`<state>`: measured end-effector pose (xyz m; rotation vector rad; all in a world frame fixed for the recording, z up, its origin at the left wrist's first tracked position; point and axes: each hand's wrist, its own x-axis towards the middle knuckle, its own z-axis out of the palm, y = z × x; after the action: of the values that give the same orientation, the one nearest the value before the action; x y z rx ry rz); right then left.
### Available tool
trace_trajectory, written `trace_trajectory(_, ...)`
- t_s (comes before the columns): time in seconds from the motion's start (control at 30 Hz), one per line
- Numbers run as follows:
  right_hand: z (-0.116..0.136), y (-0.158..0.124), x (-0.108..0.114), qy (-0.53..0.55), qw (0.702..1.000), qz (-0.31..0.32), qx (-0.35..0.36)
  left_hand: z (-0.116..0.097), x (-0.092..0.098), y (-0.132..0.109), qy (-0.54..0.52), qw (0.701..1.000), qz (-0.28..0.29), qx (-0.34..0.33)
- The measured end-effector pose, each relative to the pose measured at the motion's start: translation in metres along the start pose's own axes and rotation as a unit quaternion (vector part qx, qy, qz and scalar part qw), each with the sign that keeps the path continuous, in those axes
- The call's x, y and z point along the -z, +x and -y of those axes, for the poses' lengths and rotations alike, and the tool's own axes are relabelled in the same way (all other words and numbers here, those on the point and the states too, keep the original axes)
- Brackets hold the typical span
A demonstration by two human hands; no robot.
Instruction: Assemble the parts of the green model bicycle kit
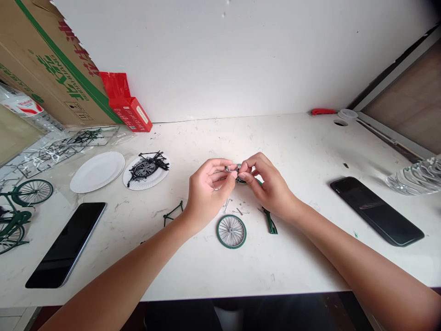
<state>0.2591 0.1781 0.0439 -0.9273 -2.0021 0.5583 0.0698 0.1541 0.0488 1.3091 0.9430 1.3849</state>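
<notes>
My left hand (211,186) and my right hand (267,181) meet above the middle of the table, fingertips close together. Between the fingers of my left hand is a small silvery part (228,168). The fingers of my right hand are pinched beside it; what they grip is too small to make out. Behind the fingertips a dark spoked wheel (241,179) is partly hidden. Below my hands lies a green-rimmed wheel (231,231), with tiny metal parts (237,210) just above it. A dark green piece (270,222) rests under my right wrist, and a thin green frame (173,213) beside my left forearm.
Two paper plates stand at left, one bare (97,172), one holding black bicycle parts (146,168). A phone (67,246) and green bicycle (15,218) lie at far left. At right are a black phone (377,210) and plastic bottle (416,176). A red box (132,112) stands behind.
</notes>
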Motion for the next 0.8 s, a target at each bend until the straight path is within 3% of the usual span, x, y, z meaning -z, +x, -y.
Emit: trace_trajectory(0.8, 0.0023, 0.0014, 0.001, -0.015, 1.0, -0.013, 0.003, 0.0028, 0.0027, 0.0022, -0.021, 1.0, 0.013, 0.003)
